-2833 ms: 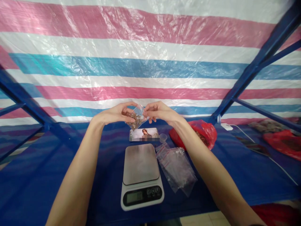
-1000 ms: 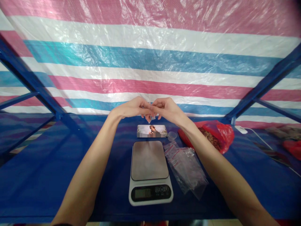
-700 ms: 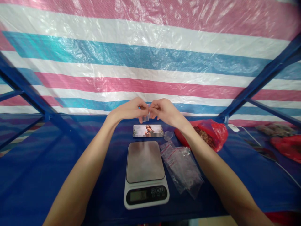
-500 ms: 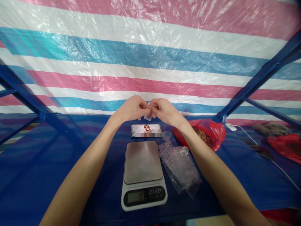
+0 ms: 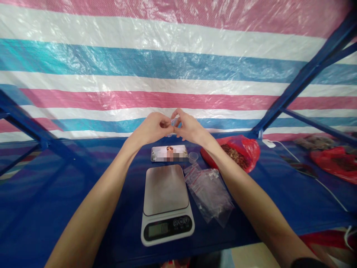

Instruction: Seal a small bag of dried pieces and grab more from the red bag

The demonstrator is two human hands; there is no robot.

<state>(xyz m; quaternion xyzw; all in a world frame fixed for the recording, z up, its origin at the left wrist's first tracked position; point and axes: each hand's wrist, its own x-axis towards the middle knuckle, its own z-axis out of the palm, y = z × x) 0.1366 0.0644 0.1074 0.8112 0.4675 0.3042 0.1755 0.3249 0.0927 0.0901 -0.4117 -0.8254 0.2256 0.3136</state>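
Observation:
My left hand (image 5: 152,128) and my right hand (image 5: 188,128) meet above the blue surface, fingertips pinched together on a small clear plastic bag (image 5: 173,123). Little of the bag shows between the fingers and its contents are hidden. Below the hands lies a phone (image 5: 169,153) with a picture on its screen. Nearer to me stands a kitchen scale (image 5: 166,203) with a bare steel plate.
A pile of empty zip bags (image 5: 210,193) lies right of the scale, a small clear cup (image 5: 193,157) behind it. A red bag of brown pieces (image 5: 237,154) sits at the right, another red bag (image 5: 333,163) and a white cable (image 5: 304,169) farther right. Blue frame bars (image 5: 301,82) slant upward.
The bag, earlier held spread and showing brown pieces, is now pinched small between both hands. The hands stay together, slightly higher in view.

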